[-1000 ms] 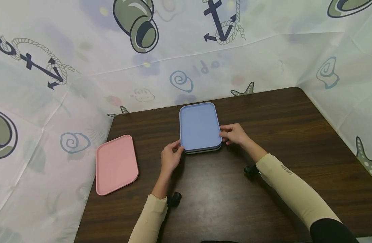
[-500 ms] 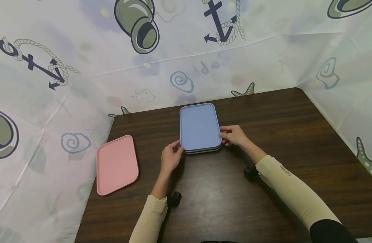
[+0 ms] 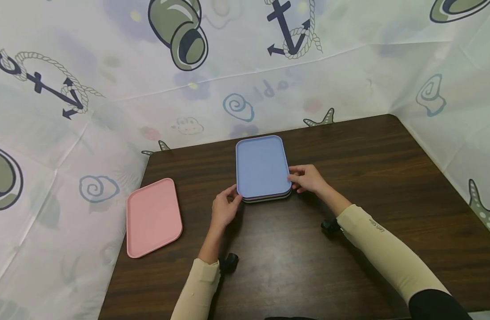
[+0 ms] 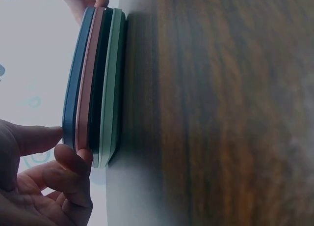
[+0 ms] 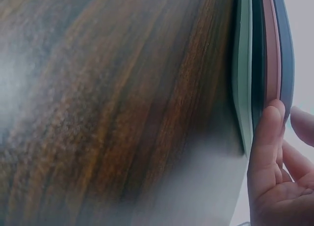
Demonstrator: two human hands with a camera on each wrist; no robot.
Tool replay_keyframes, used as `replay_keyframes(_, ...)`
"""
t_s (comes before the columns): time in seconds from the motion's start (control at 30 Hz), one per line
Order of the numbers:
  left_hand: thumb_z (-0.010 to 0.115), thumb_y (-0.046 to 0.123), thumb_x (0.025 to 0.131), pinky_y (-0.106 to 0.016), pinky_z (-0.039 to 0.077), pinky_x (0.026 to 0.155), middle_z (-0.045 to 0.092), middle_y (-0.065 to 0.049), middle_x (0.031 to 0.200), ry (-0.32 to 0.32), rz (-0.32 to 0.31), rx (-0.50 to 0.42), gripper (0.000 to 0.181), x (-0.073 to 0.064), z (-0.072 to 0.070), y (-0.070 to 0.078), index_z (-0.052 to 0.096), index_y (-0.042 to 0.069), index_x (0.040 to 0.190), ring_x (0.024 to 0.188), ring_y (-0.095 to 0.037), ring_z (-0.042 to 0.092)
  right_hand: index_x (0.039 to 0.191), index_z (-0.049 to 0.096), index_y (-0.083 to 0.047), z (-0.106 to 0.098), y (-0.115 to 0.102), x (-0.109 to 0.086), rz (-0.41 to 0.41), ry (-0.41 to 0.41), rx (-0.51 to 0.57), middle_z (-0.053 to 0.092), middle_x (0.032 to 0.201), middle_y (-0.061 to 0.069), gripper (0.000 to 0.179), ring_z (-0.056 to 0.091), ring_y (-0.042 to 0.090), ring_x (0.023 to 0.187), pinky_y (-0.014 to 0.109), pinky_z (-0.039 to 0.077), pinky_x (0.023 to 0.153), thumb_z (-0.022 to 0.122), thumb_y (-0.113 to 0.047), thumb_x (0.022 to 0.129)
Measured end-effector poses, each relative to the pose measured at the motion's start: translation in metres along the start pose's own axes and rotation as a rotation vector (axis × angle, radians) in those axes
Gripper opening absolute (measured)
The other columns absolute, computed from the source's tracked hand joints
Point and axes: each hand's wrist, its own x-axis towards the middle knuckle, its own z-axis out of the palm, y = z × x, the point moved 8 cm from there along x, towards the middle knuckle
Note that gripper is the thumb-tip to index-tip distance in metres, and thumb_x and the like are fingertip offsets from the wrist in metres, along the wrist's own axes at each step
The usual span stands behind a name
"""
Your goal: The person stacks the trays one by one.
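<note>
Tray stack [image 3: 263, 166] held from both sides
Left hand [image 3: 225, 208] and right hand [image 3: 307, 178] pinch its opposite edges near the frame's middle; a pink tray [image 3: 154, 218] lies at centre left on the surface [image 3: 397, 178].

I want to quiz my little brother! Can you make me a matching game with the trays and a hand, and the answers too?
1. blue tray
2. lone pink tray
3. pale green tray
4. right hand

A. at the bottom of the stack
B. touching the stack's side
C. on top of the stack
D. flat on the table, away from the stack

Answers: 1-C, 2-D, 3-A, 4-B
</note>
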Motion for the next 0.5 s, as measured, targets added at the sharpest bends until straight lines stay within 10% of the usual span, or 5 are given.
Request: replay_keyframes(0.5, 0.066, 0.015, 0.094, -0.025, 0.040, 0.047, 0.065, -0.009, 0.100, -0.086, -0.034, -0.139, 0.033, -0.035, -0.018, -0.009, 0.067, 0.005, 0.125, 0.047, -0.009, 0.045, 0.135, 0.055, 0.000, -0.001, -0.014, -0.010, -0.079, 0.114, -0.223, 0.059, 0.080, 0.012, 0.046, 0.051, 0.016, 0.052, 0.030, 0.045, 0.051, 0.062, -0.025, 0.096)
